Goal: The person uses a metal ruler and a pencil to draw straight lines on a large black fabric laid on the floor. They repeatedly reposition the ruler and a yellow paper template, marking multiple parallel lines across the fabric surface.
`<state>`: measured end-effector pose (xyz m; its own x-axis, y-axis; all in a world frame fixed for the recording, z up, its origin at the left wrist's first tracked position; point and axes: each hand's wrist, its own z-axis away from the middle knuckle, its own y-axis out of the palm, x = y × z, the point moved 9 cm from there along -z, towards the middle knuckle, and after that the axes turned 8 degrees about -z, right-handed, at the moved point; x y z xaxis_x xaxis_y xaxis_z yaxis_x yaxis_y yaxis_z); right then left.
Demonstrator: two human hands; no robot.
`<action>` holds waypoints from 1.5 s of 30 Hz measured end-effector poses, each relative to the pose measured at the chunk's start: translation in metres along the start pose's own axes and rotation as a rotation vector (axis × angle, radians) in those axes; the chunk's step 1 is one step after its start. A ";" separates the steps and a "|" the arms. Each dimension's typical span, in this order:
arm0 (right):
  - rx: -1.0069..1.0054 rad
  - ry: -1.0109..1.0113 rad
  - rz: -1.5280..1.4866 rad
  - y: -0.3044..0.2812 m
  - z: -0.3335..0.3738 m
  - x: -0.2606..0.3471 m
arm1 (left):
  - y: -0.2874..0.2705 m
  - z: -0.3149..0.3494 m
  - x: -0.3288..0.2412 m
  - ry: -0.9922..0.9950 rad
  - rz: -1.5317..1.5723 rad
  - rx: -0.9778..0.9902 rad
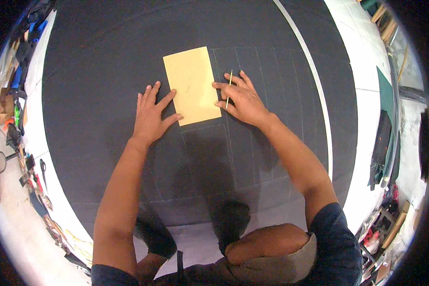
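A yellow rectangular sheet, perhaps card, lies flat on a large black cloth. Thin pale lines run over the cloth to the right of the sheet and below it. With fingers spread, my left hand rests on the cloth, its thumb and a fingertip at the sheet's left edge. My right hand holds a thin pale stick, like a slim pencil or marking stick, between its fingers. Fingertips of that hand touch the sheet's right edge. The stick's exact kind is hard to make out.
A long white strip curves down the cloth's right side. The white table surface shows beyond the cloth. Scissors and assorted tools lie along the left edge. Dark and green material sits at the right. My knees are below the near edge.
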<state>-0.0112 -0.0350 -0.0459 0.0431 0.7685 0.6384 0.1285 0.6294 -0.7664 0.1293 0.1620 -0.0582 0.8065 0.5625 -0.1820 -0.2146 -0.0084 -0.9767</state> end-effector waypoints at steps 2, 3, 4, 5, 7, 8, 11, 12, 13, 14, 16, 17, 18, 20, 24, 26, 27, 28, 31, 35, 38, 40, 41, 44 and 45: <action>0.013 -0.012 -0.019 0.003 0.005 0.003 | 0.000 0.004 0.001 0.006 -0.001 0.012; 0.018 -0.028 -0.023 0.003 0.007 0.005 | 0.000 0.005 0.001 0.010 -0.001 0.015; 0.015 -0.017 -0.020 0.002 0.010 0.006 | 0.000 0.005 0.000 0.018 0.000 0.016; 0.010 -0.008 -0.020 0.002 0.013 0.008 | 0.000 0.005 0.000 0.024 -0.003 0.018; 0.001 0.003 -0.027 0.002 0.016 0.011 | -0.001 0.006 0.000 0.031 0.001 0.017; -0.003 0.006 -0.031 0.003 0.017 0.011 | -0.001 0.007 0.000 0.032 0.010 0.015; 0.002 0.011 -0.041 0.004 0.018 0.010 | 0.001 0.008 0.001 0.035 0.032 0.004; 0.006 0.011 -0.044 0.004 0.017 0.010 | 0.001 0.008 0.002 0.036 0.036 0.000; 0.018 0.019 -0.043 0.005 0.016 0.009 | 0.001 0.008 0.004 0.025 0.049 0.007; 0.034 0.030 -0.041 0.005 0.017 0.008 | 0.001 0.009 0.003 0.014 0.067 0.015; 0.018 0.015 -0.045 0.004 0.018 0.007 | 0.002 0.008 0.003 0.004 0.082 0.021; -0.013 -0.013 -0.052 0.004 0.017 0.008 | 0.002 0.007 0.003 0.004 0.078 0.019; -0.045 -0.041 -0.060 0.002 0.018 0.008 | 0.001 0.006 0.003 0.004 0.073 0.016; 0.025 0.044 -0.060 0.006 0.021 0.002 | 0.002 0.009 0.001 0.002 0.080 0.031; 0.051 0.055 -0.030 0.007 0.022 0.002 | -0.001 0.008 0.000 0.014 0.086 0.016; 0.057 0.057 -0.024 0.008 0.022 0.001 | 0.001 0.008 0.002 0.015 0.081 0.000; 0.050 0.047 -0.022 0.008 0.021 0.001 | 0.003 0.010 0.003 0.014 0.080 -0.004; 0.040 0.038 -0.020 0.008 0.021 0.001 | 0.004 0.009 0.004 0.023 0.077 -0.018; -0.012 -0.030 -0.019 0.004 0.022 0.007 | 0.005 0.012 0.004 0.029 0.067 -0.017; -0.025 0.008 -0.018 0.004 0.022 0.007 | 0.002 0.008 0.002 0.036 0.056 -0.013; 0.017 0.124 -0.012 0.008 0.019 0.004 | 0.003 0.008 0.003 0.040 0.077 -0.020; -0.010 0.098 -0.005 0.007 0.019 0.007 | 0.003 0.010 0.006 0.037 0.087 -0.029; -0.019 0.085 0.005 0.007 0.020 0.006 | 0.003 0.008 0.006 0.037 0.091 -0.033; -0.031 0.052 0.020 0.007 0.022 0.005 | 0.004 0.007 0.005 0.024 0.105 -0.017; -0.033 0.044 0.022 0.007 0.022 0.005 | 0.005 0.007 0.006 0.020 0.109 -0.007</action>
<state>-0.0313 -0.0238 -0.0497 0.0893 0.7762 0.6241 0.1596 0.6074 -0.7782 0.1290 0.1709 -0.0631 0.7891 0.5416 -0.2897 -0.2981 -0.0746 -0.9516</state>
